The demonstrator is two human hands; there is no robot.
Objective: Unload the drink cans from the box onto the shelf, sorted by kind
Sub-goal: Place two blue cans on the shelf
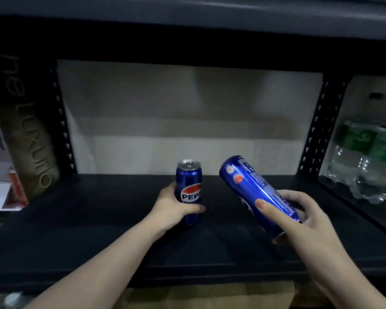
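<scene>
Left hand (173, 205) is wrapping closed around an upright Pepsi can (188, 188), standing it on the dark shelf (76, 219). Right hand (299, 217) is gripping a second blue can (252, 186), tilted, base end up, just right of the upright can, above the shelf. Bottled water pack (366, 161) is sitting far right.

Stockroom; slotted metal shelving (319, 134), shrink-wrapped bottled water (366, 159)

Upright blue can (188, 188) reads "PEPS"; carton (28, 139) "luxurio"
</scene>
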